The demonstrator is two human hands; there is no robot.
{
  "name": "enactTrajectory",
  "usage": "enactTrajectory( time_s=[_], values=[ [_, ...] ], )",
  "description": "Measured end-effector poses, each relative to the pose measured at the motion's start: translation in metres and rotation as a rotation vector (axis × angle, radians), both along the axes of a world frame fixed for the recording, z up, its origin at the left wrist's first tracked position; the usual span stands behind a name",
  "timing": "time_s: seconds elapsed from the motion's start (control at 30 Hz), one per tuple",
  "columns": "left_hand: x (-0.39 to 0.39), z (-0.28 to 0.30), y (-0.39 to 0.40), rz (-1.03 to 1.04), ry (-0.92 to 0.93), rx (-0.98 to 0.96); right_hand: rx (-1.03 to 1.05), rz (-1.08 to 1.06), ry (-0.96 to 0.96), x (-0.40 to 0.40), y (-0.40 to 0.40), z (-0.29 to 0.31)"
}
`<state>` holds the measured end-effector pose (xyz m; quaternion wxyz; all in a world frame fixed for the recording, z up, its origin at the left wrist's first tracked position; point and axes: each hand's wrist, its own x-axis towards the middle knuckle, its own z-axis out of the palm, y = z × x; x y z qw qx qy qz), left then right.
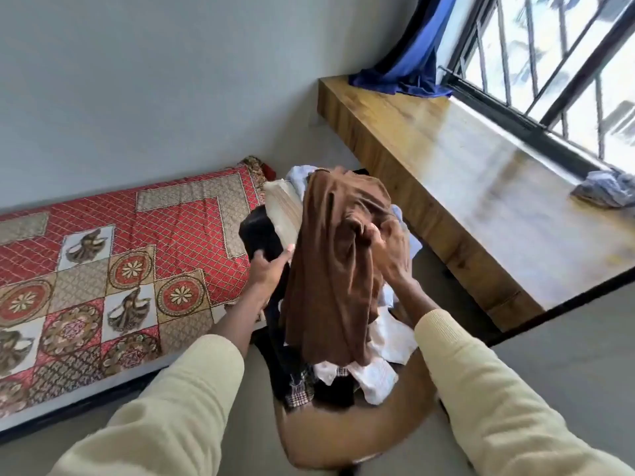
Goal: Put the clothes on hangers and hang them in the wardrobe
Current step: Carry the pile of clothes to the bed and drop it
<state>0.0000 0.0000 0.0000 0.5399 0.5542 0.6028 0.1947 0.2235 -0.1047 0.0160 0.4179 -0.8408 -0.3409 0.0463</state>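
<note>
The right hand [390,250] is raised above the chair [347,438], wrist bent, and its fingers [372,235] are curled tightly into a bunched fold of the brown garment [330,269], which is held up so that it hangs down in front of the pile of clothes [374,352]. The left hand [271,269] is stretched forward at a lower height, palm turned inward, beside the left edge of the brown cloth; its thumb is seen lying along that edge, and its fingers appear closed on a dark garment [261,235] (the grip itself is blurred and partly covered, so the hold can only be called likely). Both forearms are covered by cream sleeves [178,400] pushed back from the wrists.

Much of the pile is hidden behind the hanging brown garment: only white pieces, a checked piece and dark cloth are seen at its lower edge, with pale blue fabric showing above. The chair's seat is cut off at the bottom of the view. A bed [113,269] with a red patterned cover is seen to the left. To the right, a wooden counter [481,187] runs under the barred window [563,63], with a blue curtain [412,63] resting on its far end and a crumpled grey-blue cloth [604,190] near the window.
</note>
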Motion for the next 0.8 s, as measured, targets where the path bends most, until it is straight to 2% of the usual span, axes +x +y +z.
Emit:
enactTrajectory(
  time_s=[0.03, 0.1, 0.2, 0.27, 0.33, 0.4, 0.47, 0.6, 0.7, 0.77, 0.8],
  values=[
    [0.015, -0.002, 0.004, 0.070, -0.015, 0.012, 0.011, -0.012, 0.041, 0.027, 0.003, 0.001],
    [0.038, -0.007, 0.015, 0.256, -0.038, -0.021, -0.096, -0.035, 0.087, 0.081, 0.011, 0.000],
    [0.061, -0.008, 0.027, 0.503, -0.199, -0.107, -0.309, 0.031, 0.196, 0.141, 0.034, -0.005],
    [0.071, -0.007, 0.029, 0.503, -0.233, -0.143, -0.398, 0.118, 0.269, 0.164, 0.050, -0.011],
    [0.075, -0.015, 0.033, 0.446, -0.172, -0.106, -0.381, 0.215, 0.403, 0.171, 0.062, -0.018],
    [0.081, -0.022, 0.036, 0.451, -0.129, -0.053, -0.356, 0.214, 0.464, 0.171, 0.075, -0.033],
    [0.090, -0.024, 0.032, 0.472, -0.176, -0.046, -0.359, 0.212, 0.471, 0.158, 0.080, -0.037],
    [0.096, -0.029, 0.021, 0.438, -0.270, -0.049, -0.235, 0.044, 0.504, 0.131, 0.084, -0.054],
    [0.092, -0.031, 0.019, 0.400, -0.219, -0.040, -0.159, 0.057, 0.583, 0.122, 0.084, -0.069],
    [0.086, -0.028, 0.025, 0.403, -0.211, -0.020, -0.112, -0.279, 0.567, 0.128, 0.072, -0.073],
    [0.084, -0.025, 0.027, 0.409, -0.236, -0.044, -0.137, -0.489, 0.639, 0.137, 0.064, -0.082]
  ],
)
